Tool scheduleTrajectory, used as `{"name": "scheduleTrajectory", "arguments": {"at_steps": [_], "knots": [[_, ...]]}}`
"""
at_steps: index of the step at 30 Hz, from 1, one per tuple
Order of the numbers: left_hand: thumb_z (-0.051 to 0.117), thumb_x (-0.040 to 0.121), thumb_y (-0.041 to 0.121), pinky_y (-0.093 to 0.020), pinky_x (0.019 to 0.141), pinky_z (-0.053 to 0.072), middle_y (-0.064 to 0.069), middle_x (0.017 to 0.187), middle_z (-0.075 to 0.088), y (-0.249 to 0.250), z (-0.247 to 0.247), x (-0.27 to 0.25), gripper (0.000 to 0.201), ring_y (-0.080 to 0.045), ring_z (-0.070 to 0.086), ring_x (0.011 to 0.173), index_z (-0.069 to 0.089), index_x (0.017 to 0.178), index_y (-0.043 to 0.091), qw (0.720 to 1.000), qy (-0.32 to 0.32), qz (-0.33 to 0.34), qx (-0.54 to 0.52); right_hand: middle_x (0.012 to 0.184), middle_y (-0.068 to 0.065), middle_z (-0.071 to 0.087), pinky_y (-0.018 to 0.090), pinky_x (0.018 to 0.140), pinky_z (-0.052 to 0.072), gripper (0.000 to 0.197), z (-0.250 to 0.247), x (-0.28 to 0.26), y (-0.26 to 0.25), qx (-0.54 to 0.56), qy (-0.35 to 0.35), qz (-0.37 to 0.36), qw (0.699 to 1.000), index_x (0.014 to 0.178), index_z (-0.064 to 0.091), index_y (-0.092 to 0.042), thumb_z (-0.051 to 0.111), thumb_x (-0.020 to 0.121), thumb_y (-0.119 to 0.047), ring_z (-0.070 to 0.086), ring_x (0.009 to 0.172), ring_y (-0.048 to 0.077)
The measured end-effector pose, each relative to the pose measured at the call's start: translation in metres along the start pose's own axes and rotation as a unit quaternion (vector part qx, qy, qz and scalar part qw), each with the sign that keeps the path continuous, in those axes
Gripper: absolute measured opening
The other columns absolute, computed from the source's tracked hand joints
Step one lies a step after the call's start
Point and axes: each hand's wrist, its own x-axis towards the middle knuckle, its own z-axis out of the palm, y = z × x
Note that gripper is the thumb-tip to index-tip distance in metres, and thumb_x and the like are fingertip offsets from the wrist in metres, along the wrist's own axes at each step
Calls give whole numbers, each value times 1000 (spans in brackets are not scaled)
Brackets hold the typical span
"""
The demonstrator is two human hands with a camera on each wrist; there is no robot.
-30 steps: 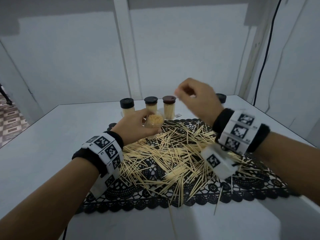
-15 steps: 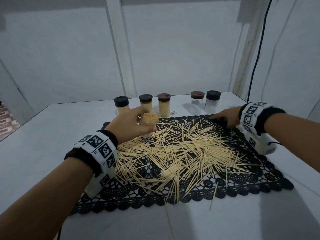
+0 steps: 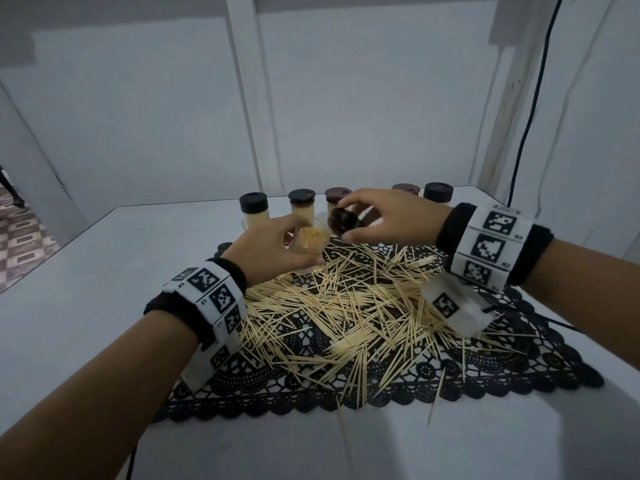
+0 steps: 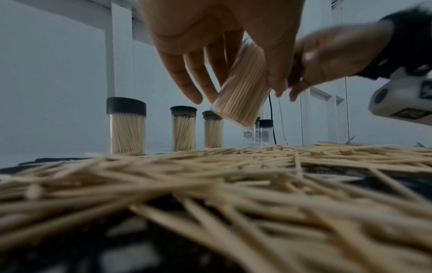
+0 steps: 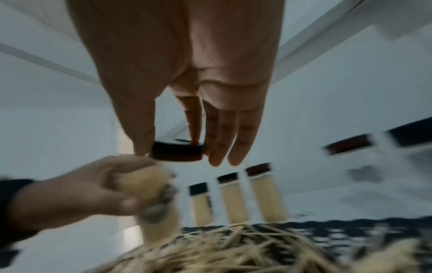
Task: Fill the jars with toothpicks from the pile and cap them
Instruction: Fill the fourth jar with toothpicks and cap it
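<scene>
My left hand (image 3: 277, 249) grips a clear jar (image 3: 310, 244) packed full of toothpicks, tilted, held above the far left of the pile; the same jar (image 4: 243, 86) shows between thumb and fingers in the left wrist view. My right hand (image 3: 377, 220) pinches a dark brown cap (image 3: 344, 220) by its rim, just right of the jar's open mouth. In the right wrist view the cap (image 5: 176, 151) hangs between thumb and fingers above the jar (image 5: 149, 186). Loose toothpicks (image 3: 346, 313) lie spread over a black lace mat (image 3: 519, 372).
Three capped jars full of toothpicks (image 3: 254, 213) (image 3: 302, 206) (image 3: 335, 200) stand in a row behind the mat. Two more capped jars (image 3: 405, 189) (image 3: 438, 192) stand at the back right. A black cable (image 3: 530, 109) hangs down the right wall. White table (image 3: 86, 289).
My right hand has come back from the mat's far right edge holding a dark cap and now hovers beside the jar's mouth. The left hand has kept holding the jar.
</scene>
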Motion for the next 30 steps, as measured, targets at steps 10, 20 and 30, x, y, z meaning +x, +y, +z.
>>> {"name": "scheduleTrajectory", "arguments": {"at_steps": [10,20,30], "knots": [[79,63,47,-37,86,50,16,86,61,0,-2,-3,38,-17,61,95,50,87,44,999,12,36,-32,104,-3,54,15,76,39,51,34,8,-26,27,106,-91,990,114,56,-14,78,71,-32,48,91,9],[79,69,37,1,73,36,25,89,60,11,-4,-6,48,20,52,84,61,112,27,996,57,41,-62,108,5,60,33,82,52,34,36,7,-24,259,46,61,963,121,49,-16,51,93,-34,60,93,18],[64,79,43,-14,78,46,15,111,60,35,-17,-9,45,-2,55,104,47,120,40,986,-8,26,-165,94,19,55,36,76,54,39,28,-7,-32,560,-61,138,814,112,53,-15,45,92,-48,58,79,29]]}}
